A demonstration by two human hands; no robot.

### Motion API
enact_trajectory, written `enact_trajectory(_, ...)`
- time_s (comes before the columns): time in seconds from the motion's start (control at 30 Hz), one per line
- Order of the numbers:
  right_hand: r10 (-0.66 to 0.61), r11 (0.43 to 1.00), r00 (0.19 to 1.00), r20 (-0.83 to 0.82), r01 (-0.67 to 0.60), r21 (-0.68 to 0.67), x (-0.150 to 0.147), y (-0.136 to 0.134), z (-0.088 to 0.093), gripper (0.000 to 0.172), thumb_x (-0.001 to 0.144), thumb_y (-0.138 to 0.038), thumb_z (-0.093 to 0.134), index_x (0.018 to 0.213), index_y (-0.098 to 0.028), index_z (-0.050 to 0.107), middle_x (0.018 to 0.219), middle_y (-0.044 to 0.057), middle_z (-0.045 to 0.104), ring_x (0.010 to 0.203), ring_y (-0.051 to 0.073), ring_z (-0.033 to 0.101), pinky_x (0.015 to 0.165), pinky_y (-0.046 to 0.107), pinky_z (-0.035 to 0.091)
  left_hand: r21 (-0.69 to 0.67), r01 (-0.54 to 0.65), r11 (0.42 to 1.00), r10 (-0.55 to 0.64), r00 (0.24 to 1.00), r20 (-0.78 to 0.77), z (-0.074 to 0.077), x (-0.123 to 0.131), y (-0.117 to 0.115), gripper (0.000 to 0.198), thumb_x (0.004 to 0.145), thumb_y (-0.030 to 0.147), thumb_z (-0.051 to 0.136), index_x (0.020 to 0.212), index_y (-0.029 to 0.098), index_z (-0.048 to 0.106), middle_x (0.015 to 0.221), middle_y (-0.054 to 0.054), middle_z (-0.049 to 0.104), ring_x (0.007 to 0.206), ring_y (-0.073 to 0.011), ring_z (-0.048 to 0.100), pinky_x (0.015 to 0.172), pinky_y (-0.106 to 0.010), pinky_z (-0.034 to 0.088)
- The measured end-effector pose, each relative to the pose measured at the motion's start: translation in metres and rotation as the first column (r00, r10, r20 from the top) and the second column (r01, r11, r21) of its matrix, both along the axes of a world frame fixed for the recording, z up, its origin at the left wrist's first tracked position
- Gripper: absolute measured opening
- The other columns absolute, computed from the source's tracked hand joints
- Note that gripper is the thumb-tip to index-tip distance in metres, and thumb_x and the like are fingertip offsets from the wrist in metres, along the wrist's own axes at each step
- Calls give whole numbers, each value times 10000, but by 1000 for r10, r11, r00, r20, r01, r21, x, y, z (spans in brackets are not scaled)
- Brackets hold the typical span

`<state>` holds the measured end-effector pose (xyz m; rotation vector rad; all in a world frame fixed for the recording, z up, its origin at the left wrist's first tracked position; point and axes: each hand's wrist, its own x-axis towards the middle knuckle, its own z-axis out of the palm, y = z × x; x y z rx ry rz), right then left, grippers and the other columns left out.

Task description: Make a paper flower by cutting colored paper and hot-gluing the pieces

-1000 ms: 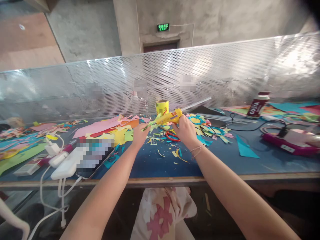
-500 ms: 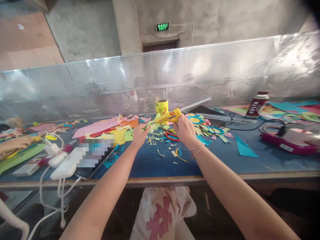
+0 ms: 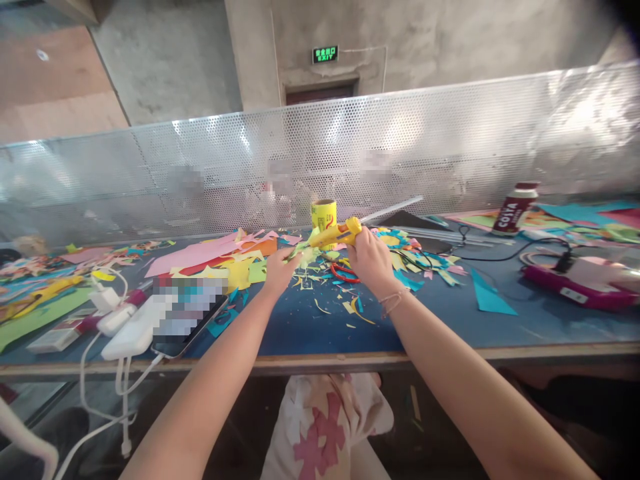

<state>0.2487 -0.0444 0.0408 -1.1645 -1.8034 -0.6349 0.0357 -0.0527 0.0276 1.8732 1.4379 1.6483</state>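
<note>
My right hand [image 3: 369, 259] is wrapped round a yellow glue gun [image 3: 336, 234], whose nozzle points left and down. My left hand [image 3: 280, 267] pinches a small green paper piece [image 3: 305, 252] right under that nozzle. Both hands hover just above the blue tabletop [image 3: 300, 327], over a litter of coloured paper scraps [image 3: 325, 283]. Red-handled scissors [image 3: 344, 273] lie under my right hand.
A yellow roll [image 3: 324, 213] stands behind the hands. Pink and yellow sheets [image 3: 210, 257] lie left, a phone [image 3: 187, 313], power bank [image 3: 131, 328] and cables nearer me. A bottle [image 3: 515, 209], a pink device [image 3: 580, 283] and black cords sit right. A perforated metal screen [image 3: 350, 147] backs the table.
The glue gun and both hands have barely shifted. Another person's hand seen at the far left half a second ago is gone.
</note>
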Motion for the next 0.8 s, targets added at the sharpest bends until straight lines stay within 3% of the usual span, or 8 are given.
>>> enact_trajectory(0.5, -19, 1000, 998, -56, 19, 8, 2, -1, 3, 122, 832, -261, 443, 887, -155, 469, 838, 113, 543, 818, 245, 507, 703, 361, 410, -14, -55, 998, 56, 994, 92, -1, -1, 3, 245, 666, 295, 656, 869, 157, 655, 830, -50, 689, 784, -190, 622, 722, -288, 482)
enact_trajectory(0.8, 72, 997, 995, -66, -69, 40, -2, 3, -3, 214, 830, -288, 436, 986, -146, 475, 829, 108, 531, 812, 251, 508, 719, 392, 429, 31, -52, 998, 52, 999, -1, -1, -1, 1, 153, 726, 291, 613, 795, 178, 688, 772, -31, 681, 757, -168, 604, 726, -280, 463)
